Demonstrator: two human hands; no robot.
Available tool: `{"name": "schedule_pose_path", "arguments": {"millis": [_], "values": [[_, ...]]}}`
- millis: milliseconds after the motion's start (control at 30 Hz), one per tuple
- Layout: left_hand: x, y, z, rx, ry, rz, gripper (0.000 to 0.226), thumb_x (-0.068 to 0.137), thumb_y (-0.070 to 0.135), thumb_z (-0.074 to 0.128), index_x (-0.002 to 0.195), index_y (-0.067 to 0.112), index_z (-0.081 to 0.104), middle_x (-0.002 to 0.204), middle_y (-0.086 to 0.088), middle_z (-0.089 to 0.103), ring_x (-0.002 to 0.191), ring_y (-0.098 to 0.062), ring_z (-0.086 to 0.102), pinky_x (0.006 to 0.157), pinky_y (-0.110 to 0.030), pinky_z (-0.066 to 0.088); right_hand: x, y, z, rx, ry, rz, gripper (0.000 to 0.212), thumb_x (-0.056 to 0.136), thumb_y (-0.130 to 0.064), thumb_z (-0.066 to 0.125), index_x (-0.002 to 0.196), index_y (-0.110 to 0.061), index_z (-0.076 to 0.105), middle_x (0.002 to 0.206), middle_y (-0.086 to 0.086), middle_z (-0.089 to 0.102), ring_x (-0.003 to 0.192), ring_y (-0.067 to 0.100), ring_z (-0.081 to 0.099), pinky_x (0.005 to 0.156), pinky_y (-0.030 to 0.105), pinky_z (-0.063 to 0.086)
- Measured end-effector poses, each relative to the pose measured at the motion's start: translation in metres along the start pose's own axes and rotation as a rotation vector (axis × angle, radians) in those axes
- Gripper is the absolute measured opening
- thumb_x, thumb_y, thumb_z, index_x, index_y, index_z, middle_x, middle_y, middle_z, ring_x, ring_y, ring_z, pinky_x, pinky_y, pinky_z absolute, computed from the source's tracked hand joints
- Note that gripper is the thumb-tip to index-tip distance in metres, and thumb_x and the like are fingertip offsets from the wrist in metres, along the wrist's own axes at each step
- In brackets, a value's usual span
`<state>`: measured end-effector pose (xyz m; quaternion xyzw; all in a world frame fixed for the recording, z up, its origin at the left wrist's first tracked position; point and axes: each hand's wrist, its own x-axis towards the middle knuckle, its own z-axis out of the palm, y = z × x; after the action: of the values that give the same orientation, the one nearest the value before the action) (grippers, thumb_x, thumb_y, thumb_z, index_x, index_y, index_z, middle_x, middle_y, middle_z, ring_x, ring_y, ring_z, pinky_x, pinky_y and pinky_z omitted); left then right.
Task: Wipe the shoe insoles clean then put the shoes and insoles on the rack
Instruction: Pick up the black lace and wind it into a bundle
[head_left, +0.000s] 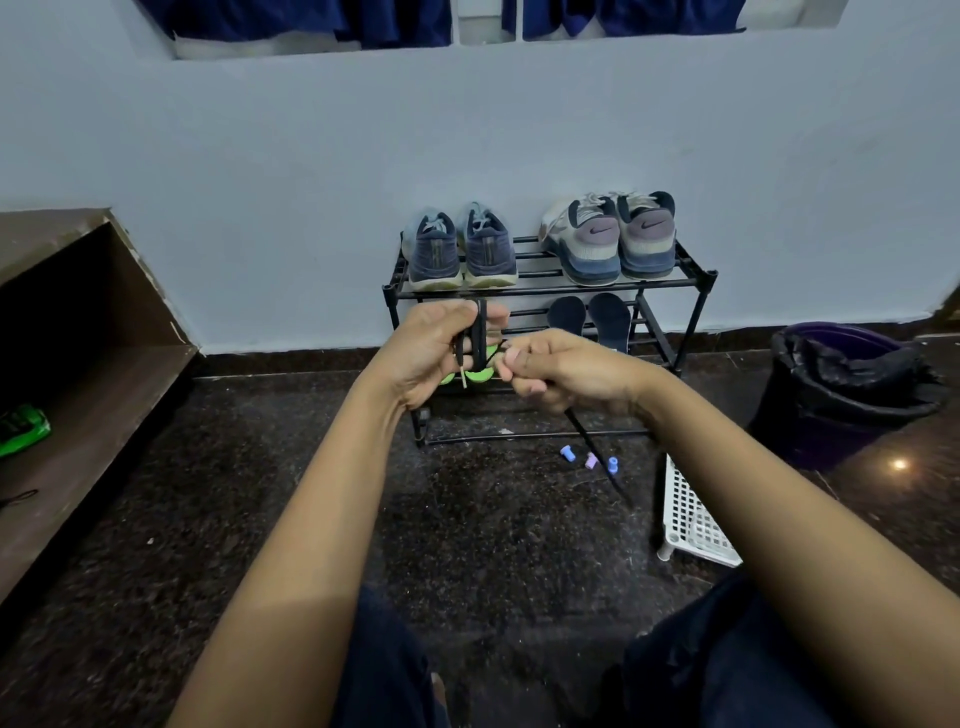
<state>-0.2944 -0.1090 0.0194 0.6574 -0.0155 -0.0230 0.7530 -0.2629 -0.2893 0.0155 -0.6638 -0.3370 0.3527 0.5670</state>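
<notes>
A black metal shoe rack (691, 283) stands against the wall. On its top shelf sit a dark blue pair of shoes (461, 249) on the left and a grey pair of shoes (613, 239) on the right. Two dark insoles (589, 319) lean on the middle shelf; green insoles (479, 375) peek out behind my hands. My left hand (431, 348) grips a black shoelace (480, 332) wound around its fingers. My right hand (566, 371) pinches the same lace, whose loose end (602, 457) hangs toward the floor.
A dark bin with a black liner (852, 389) stands at the right. A white plastic basket (691, 514) lies on the dark floor, with small blue and purple plastic pieces (589, 460) nearby. A brown wooden shelf (93, 364) holding a green item is at the left.
</notes>
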Motion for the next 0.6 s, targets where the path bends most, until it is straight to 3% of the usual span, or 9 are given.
{"name": "schedule_pose_path", "arguments": {"millis": [100,167,400,600], "values": [[-0.002,0.002,0.003,0.033,-0.089,-0.046,0.028,0.103,0.012,0.04,0.102,0.003,0.066,0.082,-0.007,0.073,0.077,-0.015,0.069,0.077,-0.035,0.059,-0.001,-0.003,-0.005,0.143,0.138,-0.083,0.028,0.101,-0.013,0.037,0.08,-0.011,0.054,0.047,-0.007,0.039,0.038,0.003,0.021,0.039,0.017,0.014],[-0.003,0.002,0.004,0.052,-0.131,-0.082,0.027,0.103,0.014,0.041,0.102,0.005,0.067,0.092,-0.012,0.072,0.087,-0.019,0.069,0.084,-0.042,0.056,0.0,-0.005,-0.005,0.218,0.222,-0.13,0.027,0.101,-0.014,0.038,0.08,-0.011,0.054,0.047,-0.008,0.039,0.039,0.003,0.022,0.04,0.017,0.015],[-0.006,-0.003,0.007,0.183,-0.274,-0.212,0.029,0.101,0.02,0.045,0.11,0.003,0.068,0.11,-0.019,0.07,0.11,-0.033,0.065,0.094,-0.045,0.053,0.006,-0.01,-0.014,0.437,0.437,-0.219,0.023,0.101,-0.014,0.038,0.088,-0.009,0.057,0.049,-0.008,0.041,0.038,0.002,0.022,0.037,0.014,0.019],[-0.011,-0.003,0.014,0.245,-0.392,-0.282,0.029,0.102,0.017,0.045,0.106,0.0,0.069,0.105,-0.02,0.071,0.105,-0.03,0.067,0.091,-0.045,0.054,0.005,-0.011,-0.03,0.564,0.511,-0.265,0.02,0.1,-0.009,0.036,0.091,-0.01,0.053,0.054,-0.008,0.044,0.038,0.001,0.022,0.038,0.014,0.016]]}}
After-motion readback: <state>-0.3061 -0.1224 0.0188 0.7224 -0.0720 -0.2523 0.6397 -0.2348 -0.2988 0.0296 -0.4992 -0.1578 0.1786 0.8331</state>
